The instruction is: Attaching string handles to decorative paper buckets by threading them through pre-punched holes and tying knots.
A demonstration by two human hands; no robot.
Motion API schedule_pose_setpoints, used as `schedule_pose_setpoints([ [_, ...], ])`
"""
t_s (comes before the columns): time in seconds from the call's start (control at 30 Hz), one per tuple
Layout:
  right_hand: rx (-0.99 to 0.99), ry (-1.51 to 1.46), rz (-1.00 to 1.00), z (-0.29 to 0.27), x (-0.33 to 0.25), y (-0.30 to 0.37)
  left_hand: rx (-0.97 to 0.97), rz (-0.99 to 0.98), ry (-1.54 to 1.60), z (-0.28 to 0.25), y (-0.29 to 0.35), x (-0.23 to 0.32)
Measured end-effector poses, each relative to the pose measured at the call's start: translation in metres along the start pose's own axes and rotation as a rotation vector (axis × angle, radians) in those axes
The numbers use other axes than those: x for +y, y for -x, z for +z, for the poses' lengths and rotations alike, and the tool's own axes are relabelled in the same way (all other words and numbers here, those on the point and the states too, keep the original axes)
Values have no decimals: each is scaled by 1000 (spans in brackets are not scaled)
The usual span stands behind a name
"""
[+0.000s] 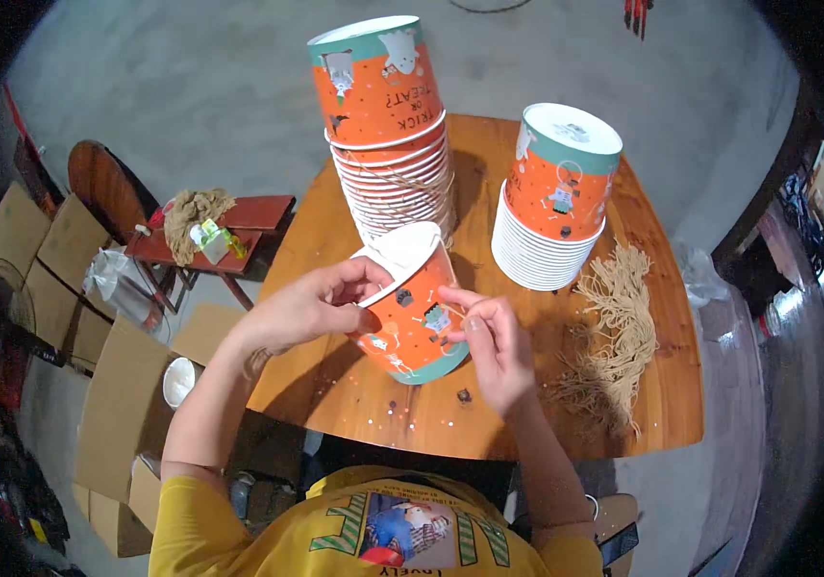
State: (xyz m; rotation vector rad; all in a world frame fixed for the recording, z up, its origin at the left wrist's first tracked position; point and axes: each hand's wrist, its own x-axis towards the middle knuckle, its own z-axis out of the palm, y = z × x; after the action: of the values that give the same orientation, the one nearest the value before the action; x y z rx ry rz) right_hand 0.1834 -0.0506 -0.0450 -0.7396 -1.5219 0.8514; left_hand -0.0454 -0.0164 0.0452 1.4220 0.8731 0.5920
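An orange paper bucket (400, 332) with a white rim, a teal band and printed figures is tilted over the near part of the wooden table. My left hand (321, 303) grips its rim, fingers inside and thumb on the outer wall. At the bucket's right side my right hand (491, 341) is closed, with thumb and fingers pinched at a thin tan strand that looks like cord. Behind stands a tall stack of upside-down buckets (383, 106), tan cords hanging by its rims. A shorter stack (556, 192) is to the right. A bundle of tan cords (619, 327) lies beside it.
To the left, a red bench (263, 213) holds more tan cord (193, 219) and a small green-and-white packet (212, 240). An open cardboard box (119, 423) stands on the floor near my left arm, with a white cup-like piece (179, 382) on it.
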Motion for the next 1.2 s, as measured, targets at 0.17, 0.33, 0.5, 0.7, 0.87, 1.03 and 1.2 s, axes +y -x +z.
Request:
schedule_pose_setpoints([
  [0.17, 0, 0, -10, 3, -2, -1, -43, 6, 6, -14, -3, -11],
  [0.33, -7, 66, -27, 2, -3, 0, -58, -57, 52, -11, -7, -7],
  [0.5, 32, 295, -146, 6, -12, 0, -63, -133, 61, -4, -13, 1],
  [0.7, 19, 711, -450, 18, -33, 4, -99, -75, 79, 5, -22, 0],
  [0.87, 50, 573, -460, 22, -31, 3, -78, -44, 84, 12, -19, 3],
  [1.03, 150, 398, -353, 19, -20, 10, -26, -1, 39, 19, -21, 0],
  [1.2, 219, 654, -305, 17, -35, 4, 198, 263, -379, 39, -12, 2],
])
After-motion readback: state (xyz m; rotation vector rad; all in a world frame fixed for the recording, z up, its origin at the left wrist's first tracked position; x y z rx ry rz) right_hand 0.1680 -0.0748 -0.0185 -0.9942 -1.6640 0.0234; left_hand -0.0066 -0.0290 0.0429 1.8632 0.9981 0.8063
